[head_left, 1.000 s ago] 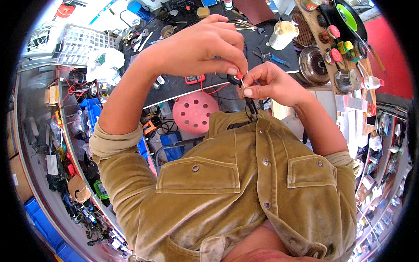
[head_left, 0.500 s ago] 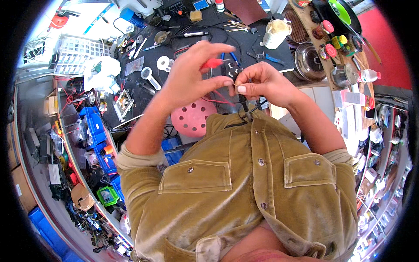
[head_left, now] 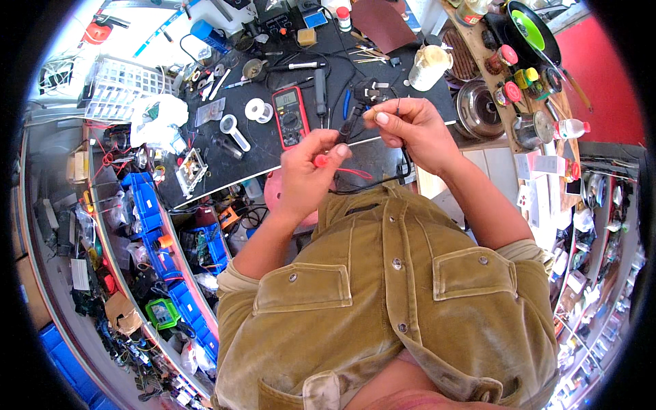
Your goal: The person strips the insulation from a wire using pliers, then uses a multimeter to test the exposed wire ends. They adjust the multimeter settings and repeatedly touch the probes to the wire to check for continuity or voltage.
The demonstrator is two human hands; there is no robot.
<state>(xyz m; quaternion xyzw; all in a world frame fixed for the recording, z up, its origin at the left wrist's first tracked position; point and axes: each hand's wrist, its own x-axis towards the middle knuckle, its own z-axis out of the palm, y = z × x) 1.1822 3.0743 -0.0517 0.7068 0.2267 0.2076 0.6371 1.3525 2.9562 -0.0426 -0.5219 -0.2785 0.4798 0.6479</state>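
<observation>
My left hand [head_left: 309,172] is closed, with a red test probe [head_left: 320,161] in its grip and its thumb and fingertips on the dark neck below a black power plug [head_left: 371,91]. The plug's metal prongs point up and away from me. Close by on the right, my right hand [head_left: 418,134] pinches a thin part of the black cable [head_left: 408,160], which loops down beneath the hand toward my shirt. The exact spot between its fingertips is too small to make out. Left of the plug, a red multimeter [head_left: 290,117] lies face up on the black bench [head_left: 225,164].
A dark-handled tool [head_left: 320,91] lies beside the multimeter. Farther left are a spool [head_left: 258,111] and a white magnifier-shaped tool [head_left: 235,132]. A cream jar [head_left: 430,67] and a lidded pan [head_left: 481,104] stand at the right. Blue parts bins [head_left: 145,198] line the lower left.
My left hand has come down toward me and closed on the plug's neck, still with the red probe. The plug has turned, and the multimeter has come into view.
</observation>
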